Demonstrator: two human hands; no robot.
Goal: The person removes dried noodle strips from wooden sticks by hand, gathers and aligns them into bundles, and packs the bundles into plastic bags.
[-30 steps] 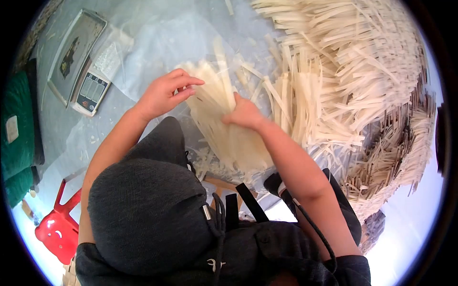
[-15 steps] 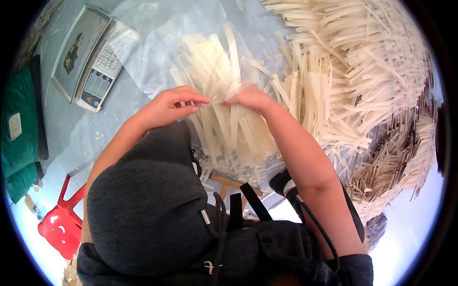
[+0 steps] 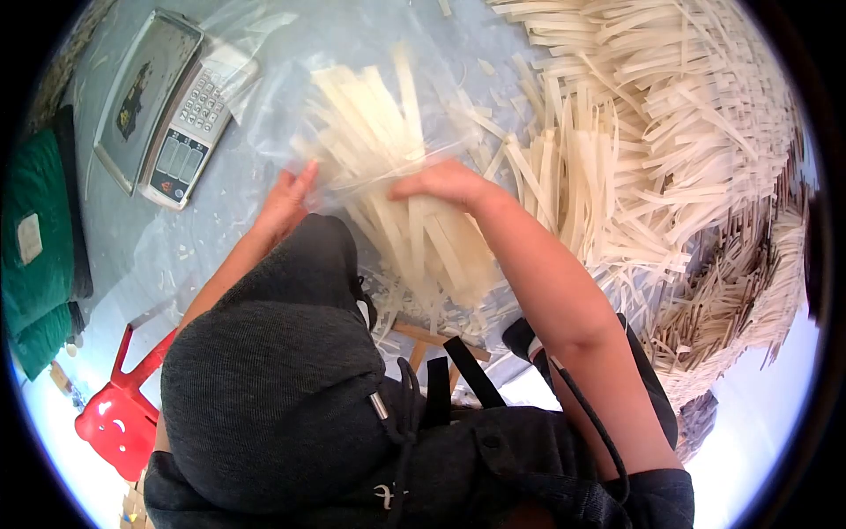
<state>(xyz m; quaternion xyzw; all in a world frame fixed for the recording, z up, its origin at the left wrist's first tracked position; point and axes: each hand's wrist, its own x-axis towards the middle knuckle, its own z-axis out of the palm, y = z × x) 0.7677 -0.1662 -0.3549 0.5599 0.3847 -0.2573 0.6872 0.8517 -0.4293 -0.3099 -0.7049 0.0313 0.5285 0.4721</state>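
Note:
A bundle of pale, flat, noodle-like strips [image 3: 432, 242] lies partly inside a clear plastic bag [image 3: 352, 181], its lower ends sticking out of the mouth. My right hand [image 3: 445, 183] is closed at the right of the mouth, gripping the bag's edge over the strips. At the left side of the bag, my left hand [image 3: 286, 201] has its fingers bent at the film and appears to grip the edge; motion blurs it slightly. The bag's mouth stretches between both hands.
A digital scale [image 3: 181, 128] stands at the upper left. A large heap of strips [image 3: 652, 132] spreads over a woven basket [image 3: 758, 189] at the right. A red plastic stool [image 3: 119, 428] and green cloth [image 3: 40, 238] are at the left.
My left hand has moved left and slightly down, away from my right hand, drawing the bag's mouth wider. The strips and my right hand have shifted slightly left.

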